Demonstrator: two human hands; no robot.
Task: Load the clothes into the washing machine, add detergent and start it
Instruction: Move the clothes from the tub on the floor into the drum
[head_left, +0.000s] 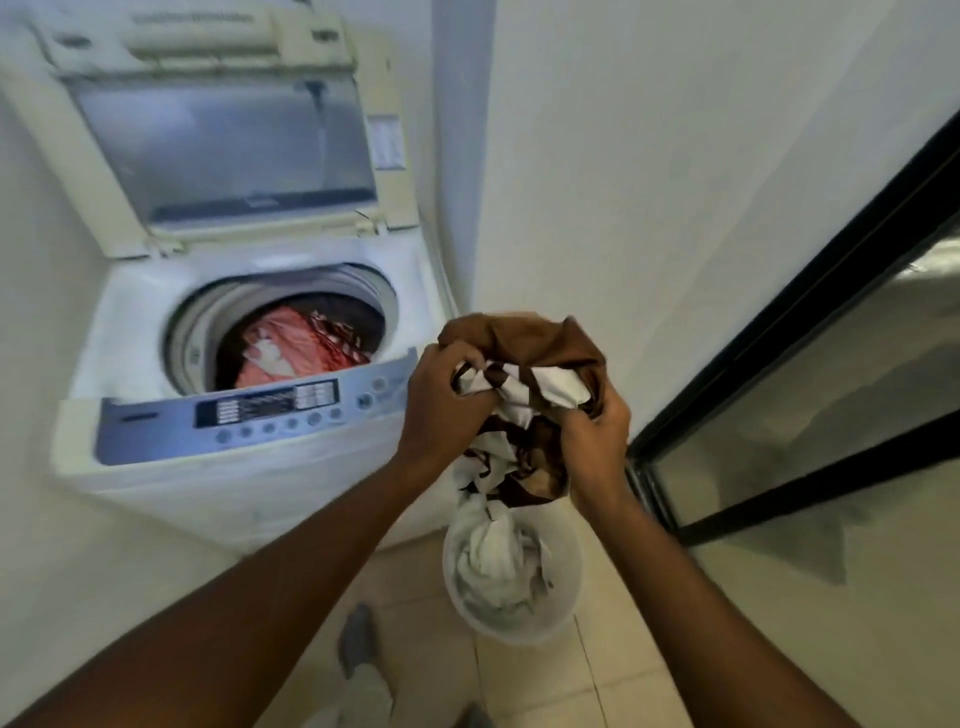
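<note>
A white top-loading washing machine stands at the left with its lid raised. Red and pink patterned clothes lie in its drum. To the right of the machine I hold up a bunched brown and white cloth with both hands. My left hand grips its upper left part and my right hand grips its right side. The cloth hangs down toward a round white laundry basket on the floor, which holds white clothes.
The machine's control panel with buttons runs along its front edge. A white wall rises behind the basket. A glass door with a black frame stands at the right. My feet in grey socks rest on beige floor tiles.
</note>
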